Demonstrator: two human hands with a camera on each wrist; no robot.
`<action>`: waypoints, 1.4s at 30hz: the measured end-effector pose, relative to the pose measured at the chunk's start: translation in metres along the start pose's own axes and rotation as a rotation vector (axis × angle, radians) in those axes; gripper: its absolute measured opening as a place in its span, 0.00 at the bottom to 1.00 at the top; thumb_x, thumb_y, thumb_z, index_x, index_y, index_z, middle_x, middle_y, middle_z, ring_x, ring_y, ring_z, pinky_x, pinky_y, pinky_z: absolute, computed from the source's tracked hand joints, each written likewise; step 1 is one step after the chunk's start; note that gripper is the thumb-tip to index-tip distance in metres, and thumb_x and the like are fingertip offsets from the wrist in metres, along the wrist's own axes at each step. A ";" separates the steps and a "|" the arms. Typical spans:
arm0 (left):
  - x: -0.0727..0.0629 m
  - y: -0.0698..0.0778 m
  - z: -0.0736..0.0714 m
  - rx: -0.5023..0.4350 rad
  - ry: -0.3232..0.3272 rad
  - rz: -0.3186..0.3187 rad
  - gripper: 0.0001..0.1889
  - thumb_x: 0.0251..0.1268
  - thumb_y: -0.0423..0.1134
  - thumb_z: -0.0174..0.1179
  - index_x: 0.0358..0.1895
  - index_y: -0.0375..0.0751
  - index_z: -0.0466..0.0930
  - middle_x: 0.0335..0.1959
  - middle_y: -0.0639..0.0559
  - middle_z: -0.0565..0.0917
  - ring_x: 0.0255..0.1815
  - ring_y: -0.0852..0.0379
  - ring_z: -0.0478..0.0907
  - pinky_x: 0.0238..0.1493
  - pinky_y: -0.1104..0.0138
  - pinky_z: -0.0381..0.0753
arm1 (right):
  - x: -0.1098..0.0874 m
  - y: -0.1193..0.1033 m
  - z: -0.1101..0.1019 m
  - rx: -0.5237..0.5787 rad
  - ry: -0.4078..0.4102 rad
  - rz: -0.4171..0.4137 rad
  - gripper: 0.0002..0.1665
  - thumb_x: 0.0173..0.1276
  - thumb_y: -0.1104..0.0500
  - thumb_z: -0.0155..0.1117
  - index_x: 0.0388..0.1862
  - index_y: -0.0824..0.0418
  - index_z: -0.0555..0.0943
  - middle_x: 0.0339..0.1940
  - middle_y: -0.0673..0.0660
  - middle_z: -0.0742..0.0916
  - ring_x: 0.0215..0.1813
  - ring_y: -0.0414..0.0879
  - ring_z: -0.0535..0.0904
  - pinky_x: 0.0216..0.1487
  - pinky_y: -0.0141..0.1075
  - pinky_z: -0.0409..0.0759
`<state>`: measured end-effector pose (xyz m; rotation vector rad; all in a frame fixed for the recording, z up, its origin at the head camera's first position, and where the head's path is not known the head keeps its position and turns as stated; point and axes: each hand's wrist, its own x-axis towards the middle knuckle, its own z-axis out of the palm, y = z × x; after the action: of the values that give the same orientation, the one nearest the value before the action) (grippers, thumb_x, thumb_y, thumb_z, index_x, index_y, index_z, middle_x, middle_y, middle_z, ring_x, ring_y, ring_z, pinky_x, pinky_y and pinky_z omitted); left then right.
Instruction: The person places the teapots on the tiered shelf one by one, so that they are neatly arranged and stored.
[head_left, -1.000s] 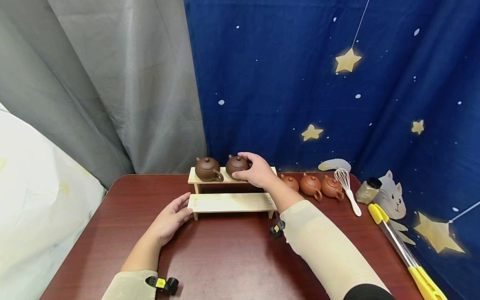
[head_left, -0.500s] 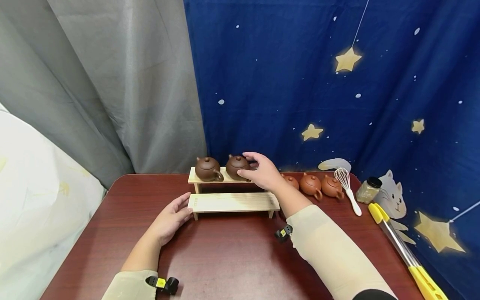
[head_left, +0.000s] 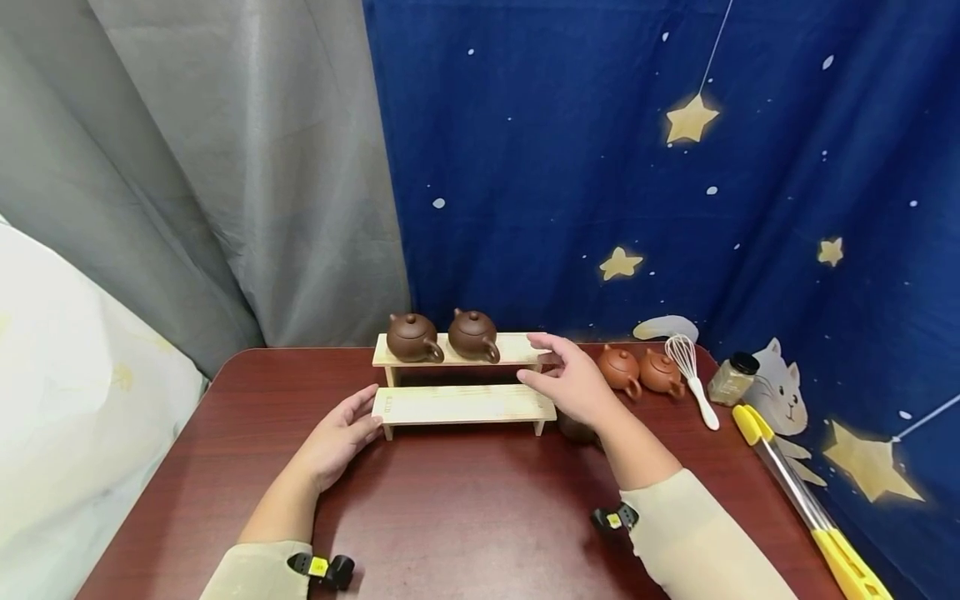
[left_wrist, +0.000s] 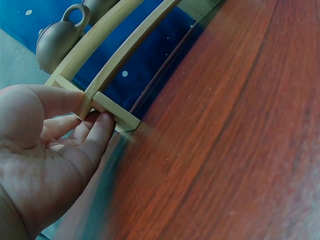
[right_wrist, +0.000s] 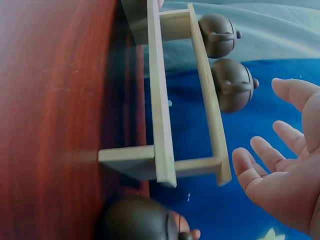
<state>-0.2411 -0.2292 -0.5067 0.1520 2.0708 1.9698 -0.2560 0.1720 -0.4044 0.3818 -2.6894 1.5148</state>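
Note:
My left hand holds the left end of a two-tier wooden display shelf; in the left wrist view the thumb and fingers meet the board's end and its leg. Two dark brown teapots stand on the upper tier: the left teapot and the middle teapot, handles turned toward the front right. My right hand hovers over the shelf's right end, fingers spread, holding nothing. Below it, mostly hidden, a third dark teapot sits on the table beside the shelf.
Right of the shelf are reddish-brown teapots, partly hidden by my right hand. Further right lie a white-handled whisk, a black-lidded jar and yellow-tipped tongs. A blue starry curtain hangs behind the table.
My right hand has let go of the middle dark teapot and moved right and toward me, uncovering that teapot and a dark one on the table. My left hand has stayed at the shelf.

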 end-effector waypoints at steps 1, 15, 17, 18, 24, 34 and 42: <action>0.000 0.000 0.000 0.001 0.001 -0.001 0.38 0.86 0.35 0.53 0.89 0.40 0.43 0.88 0.39 0.55 0.78 0.59 0.68 0.66 0.75 0.78 | -0.003 0.003 -0.002 0.003 0.005 -0.006 0.40 0.70 0.46 0.78 0.78 0.47 0.75 0.76 0.56 0.81 0.72 0.58 0.81 0.69 0.56 0.83; -0.001 0.002 0.001 -0.002 0.002 0.005 0.38 0.85 0.34 0.52 0.89 0.39 0.44 0.88 0.38 0.55 0.77 0.60 0.69 0.65 0.76 0.78 | -0.036 0.051 -0.025 -0.022 0.088 0.021 0.38 0.70 0.52 0.78 0.77 0.55 0.76 0.70 0.64 0.85 0.70 0.62 0.81 0.66 0.51 0.84; -0.001 0.002 0.001 -0.002 0.001 0.008 0.38 0.85 0.33 0.52 0.89 0.39 0.43 0.88 0.37 0.55 0.76 0.61 0.69 0.65 0.76 0.78 | -0.038 0.057 -0.028 -0.042 0.093 0.032 0.38 0.70 0.50 0.78 0.76 0.55 0.77 0.69 0.65 0.85 0.69 0.63 0.82 0.66 0.54 0.84; -0.001 0.002 0.002 -0.005 0.004 0.006 0.38 0.85 0.33 0.52 0.89 0.39 0.43 0.88 0.37 0.55 0.75 0.62 0.70 0.65 0.76 0.78 | -0.039 0.060 -0.029 -0.047 0.093 0.035 0.39 0.69 0.50 0.79 0.76 0.55 0.77 0.69 0.66 0.85 0.69 0.64 0.82 0.66 0.56 0.84; -0.002 0.001 0.002 -0.011 0.002 0.001 0.38 0.85 0.33 0.52 0.89 0.40 0.43 0.88 0.38 0.55 0.70 0.70 0.73 0.64 0.77 0.78 | -0.044 0.073 -0.035 -0.071 0.078 0.030 0.40 0.69 0.52 0.79 0.76 0.61 0.76 0.70 0.68 0.84 0.66 0.65 0.83 0.67 0.59 0.83; -0.001 0.002 0.003 -0.012 0.001 0.007 0.39 0.85 0.34 0.53 0.89 0.40 0.43 0.88 0.37 0.55 0.73 0.65 0.71 0.66 0.75 0.79 | -0.048 0.089 -0.038 -0.123 0.026 0.084 0.41 0.69 0.50 0.79 0.76 0.63 0.75 0.72 0.68 0.82 0.66 0.62 0.84 0.68 0.58 0.82; -0.002 0.001 0.001 -0.017 0.006 -0.007 0.39 0.85 0.34 0.53 0.89 0.41 0.43 0.88 0.39 0.55 0.74 0.63 0.71 0.67 0.73 0.79 | -0.047 0.104 -0.031 -0.144 -0.016 0.113 0.43 0.65 0.50 0.82 0.75 0.64 0.76 0.76 0.66 0.80 0.72 0.61 0.80 0.73 0.55 0.76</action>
<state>-0.2387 -0.2285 -0.5053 0.1349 2.0545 1.9859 -0.2365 0.2591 -0.4820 0.2405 -2.8556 1.3361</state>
